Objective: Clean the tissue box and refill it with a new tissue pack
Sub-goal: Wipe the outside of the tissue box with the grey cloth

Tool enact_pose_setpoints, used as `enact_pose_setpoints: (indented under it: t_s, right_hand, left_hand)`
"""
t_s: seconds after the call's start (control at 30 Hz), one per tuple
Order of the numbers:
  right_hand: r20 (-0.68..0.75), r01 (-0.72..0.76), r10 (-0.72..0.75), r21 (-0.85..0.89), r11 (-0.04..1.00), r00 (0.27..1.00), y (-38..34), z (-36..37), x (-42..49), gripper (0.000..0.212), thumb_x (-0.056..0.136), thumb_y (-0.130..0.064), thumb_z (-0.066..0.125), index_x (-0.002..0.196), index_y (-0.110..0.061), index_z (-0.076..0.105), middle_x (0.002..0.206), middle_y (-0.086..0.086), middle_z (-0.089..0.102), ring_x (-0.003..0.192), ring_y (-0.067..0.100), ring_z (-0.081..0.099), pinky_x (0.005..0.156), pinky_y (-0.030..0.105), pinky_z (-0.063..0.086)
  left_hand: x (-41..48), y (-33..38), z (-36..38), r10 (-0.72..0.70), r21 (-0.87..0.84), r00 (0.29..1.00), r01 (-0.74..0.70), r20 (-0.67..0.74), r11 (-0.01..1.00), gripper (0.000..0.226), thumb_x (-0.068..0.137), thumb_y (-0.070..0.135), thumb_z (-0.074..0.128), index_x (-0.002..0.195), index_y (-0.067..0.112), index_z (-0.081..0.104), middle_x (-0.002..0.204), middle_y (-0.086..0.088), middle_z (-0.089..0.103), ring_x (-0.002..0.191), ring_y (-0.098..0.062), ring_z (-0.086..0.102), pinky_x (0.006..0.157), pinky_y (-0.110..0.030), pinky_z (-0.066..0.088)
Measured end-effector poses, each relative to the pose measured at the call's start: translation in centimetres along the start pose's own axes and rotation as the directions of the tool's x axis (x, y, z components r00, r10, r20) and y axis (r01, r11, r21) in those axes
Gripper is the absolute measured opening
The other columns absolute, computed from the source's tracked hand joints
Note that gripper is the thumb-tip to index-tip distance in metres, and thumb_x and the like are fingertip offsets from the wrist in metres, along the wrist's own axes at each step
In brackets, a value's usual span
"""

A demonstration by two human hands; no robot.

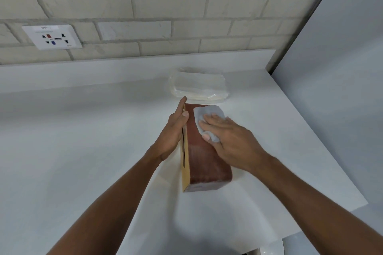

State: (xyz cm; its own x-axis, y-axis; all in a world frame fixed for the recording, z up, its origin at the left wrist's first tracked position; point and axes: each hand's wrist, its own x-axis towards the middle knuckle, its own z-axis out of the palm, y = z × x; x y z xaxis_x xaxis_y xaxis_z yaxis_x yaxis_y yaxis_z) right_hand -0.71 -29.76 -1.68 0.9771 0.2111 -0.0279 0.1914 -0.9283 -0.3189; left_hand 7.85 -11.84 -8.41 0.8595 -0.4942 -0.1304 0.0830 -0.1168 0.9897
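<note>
Cloth half under right hand

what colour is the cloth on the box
The cloth is pale bluish grey; the head view shows it.

Some kitchen or pantry corner, I'd say: white tabletop against a pale brick wall, wall socket above.

Tissue box on its side on white counter; left hand steadies it, right hand presses cloth on top; wrapped tissue pack just behind.
</note>
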Motion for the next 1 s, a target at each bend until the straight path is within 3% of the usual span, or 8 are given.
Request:
enact_pose_setpoints:
  t_s: [0.1,0.17,0.3,0.4,0.53,0.77,0.9,1.0]
  right_hand:
    - [0.023,0.203,-0.204,0.009,0.979,0.979,-2.0,1.4,-1.0,0.048,0.105,-0.040,0.029,0.148,-0.026,0.044,0.158,-0.007,0.034,0.148,0.008,0.023,0.123,0.034,0.016]
    - [0.040,0.176,-0.178,0.045,0.983,0.983,-1.0,1.1,-1.3,0.045,0.106,-0.036,0.030,0.148,-0.030,0.043,0.158,-0.012,0.033,0.147,0.001,0.021,0.123,0.032,0.016]
    - [0.021,0.010,-0.012,0.074,0.997,1.000,-0.5,0.2,-0.4,0.043,0.106,-0.038,0.035,0.149,-0.033,0.040,0.159,-0.016,0.028,0.148,-0.001,0.015,0.121,0.037,0.023]
    - [0.036,0.201,-0.203,0.058,0.978,0.978,-1.2,1.3,-2.5,0.043,0.105,-0.033,0.037,0.147,-0.027,0.045,0.157,-0.009,0.035,0.148,0.004,0.021,0.123,0.033,0.015]
    - [-0.003,0.012,-0.012,0.109,0.994,1.000,0.0,0.2,-2.4,0.041,0.106,-0.041,0.034,0.145,-0.035,0.046,0.156,-0.018,0.034,0.145,-0.008,0.017,0.123,0.034,0.013]
    - [-0.012,0.039,-0.038,0.084,0.996,0.999,-0.5,0.9,-2.4,0.040,0.107,-0.035,0.037,0.146,-0.036,0.045,0.157,-0.018,0.033,0.146,-0.005,0.017,0.123,0.037,0.011]
    - [-0.018,0.107,-0.106,0.035,0.994,0.994,-2.2,2.1,-2.6,0.042,0.106,-0.036,0.038,0.147,-0.029,0.044,0.158,-0.008,0.035,0.148,0.006,0.021,0.122,0.036,0.013]
    - [0.013,0.046,-0.046,0.034,0.998,0.999,-1.2,1.9,-3.2,0.043,0.107,-0.038,0.033,0.150,-0.035,0.037,0.159,-0.015,0.028,0.148,-0.002,0.014,0.123,0.037,0.010]
  left_hand:
    - [0.4,-0.4,0.1,0.045,0.019,0.998,-0.044,-0.045,0.999,0.053,0.115,0.027,0.029,0.165,0.030,0.013,0.105,0.028,0.057,0.095,0.020,0.057,0.094,-0.010,0.044]
    - [0.3,-0.2,0.1,0.019,0.016,0.999,-0.019,-0.050,1.000,0.054,0.115,0.028,0.029,0.166,0.031,0.012,0.115,0.008,0.059,0.106,0.004,0.060,0.107,-0.020,0.041]
    - [-0.1,0.0,0.1,0.007,-0.008,1.000,-0.007,-0.008,1.000,0.055,0.113,0.049,0.028,0.165,0.043,0.011,0.150,0.041,0.026,0.146,0.004,0.021,0.122,-0.040,0.016]
    - [0.1,0.0,0.1,0.022,-0.041,1.000,-0.023,-0.018,0.999,0.065,0.106,0.054,0.034,0.165,0.036,0.015,0.154,0.030,0.031,0.146,0.002,0.025,0.128,-0.038,0.018]
    - [0.2,-0.2,-0.1,-0.001,0.041,1.000,0.001,-0.010,0.999,0.053,0.112,0.052,0.028,0.163,0.046,0.017,0.146,0.047,0.024,0.145,0.007,0.018,0.120,-0.044,0.016]
    - [0.2,-0.4,-0.1,0.009,0.070,1.000,-0.009,-0.001,0.997,0.050,0.113,0.051,0.028,0.162,0.045,0.022,0.131,0.055,0.032,0.134,0.021,0.028,0.117,-0.034,0.019]
    - [0.5,-0.5,0.1,0.072,0.042,0.997,-0.071,-0.022,0.997,0.052,0.107,0.047,0.034,0.157,0.033,0.030,0.113,0.039,0.049,0.100,0.032,0.046,0.095,-0.002,0.036]
    - [0.4,-0.5,-0.2,0.038,0.079,0.999,-0.037,-0.009,0.996,0.056,0.108,0.054,0.031,0.162,0.039,0.025,0.129,0.050,0.037,0.117,0.037,0.030,0.111,-0.021,0.024]
